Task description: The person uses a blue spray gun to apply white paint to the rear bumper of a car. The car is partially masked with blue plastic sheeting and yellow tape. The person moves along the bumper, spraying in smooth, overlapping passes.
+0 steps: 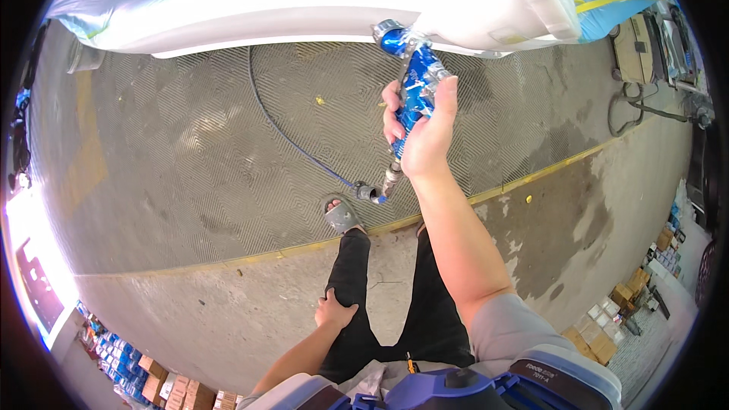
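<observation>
Right grip (427, 140): you clamp a blue metal spray gun (415, 91)
Left grip (335, 310): apart, on your black trousers (350, 264)
Past right grip: white plastic cup (493, 4)

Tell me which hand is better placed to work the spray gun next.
Probably the right hand: it grips the blue spray gun, while the left hand rests on the left leg.

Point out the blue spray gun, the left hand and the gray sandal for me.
Blue spray gun (417, 85): head view, on the middle of its blue body.
Left hand (335, 311): head view, on the back of the hand.
Gray sandal (343, 218): head view, on its upper strap.
</observation>
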### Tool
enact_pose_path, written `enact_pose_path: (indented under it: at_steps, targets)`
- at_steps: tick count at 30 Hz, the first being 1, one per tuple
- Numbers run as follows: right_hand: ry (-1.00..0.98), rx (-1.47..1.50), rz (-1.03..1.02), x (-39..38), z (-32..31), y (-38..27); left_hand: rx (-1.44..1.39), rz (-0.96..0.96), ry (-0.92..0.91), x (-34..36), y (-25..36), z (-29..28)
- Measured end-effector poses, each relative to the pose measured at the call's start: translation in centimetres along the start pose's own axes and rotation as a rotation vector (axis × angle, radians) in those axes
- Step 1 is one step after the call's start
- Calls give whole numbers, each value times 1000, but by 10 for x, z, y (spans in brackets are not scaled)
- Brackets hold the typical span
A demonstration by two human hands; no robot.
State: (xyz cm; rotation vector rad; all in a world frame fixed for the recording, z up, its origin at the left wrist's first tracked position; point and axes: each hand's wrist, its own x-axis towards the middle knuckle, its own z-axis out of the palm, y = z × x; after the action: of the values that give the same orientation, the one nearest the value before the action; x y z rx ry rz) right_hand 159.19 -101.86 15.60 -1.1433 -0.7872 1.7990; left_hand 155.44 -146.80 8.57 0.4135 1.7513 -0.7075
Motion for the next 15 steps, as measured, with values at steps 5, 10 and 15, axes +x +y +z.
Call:
enact_pose_path:
  at_steps: [5,10,15]
  targets:
    - [91,36,-30,-2,-46,-23,-9,-30,3,-8,9,4]
    - [218,44,-59,-4,-91,-45,-22,-24,31,-10,21,13]
    - [259,40,-101,-3,-120,-60,-21,-32,63,-9,28,24]
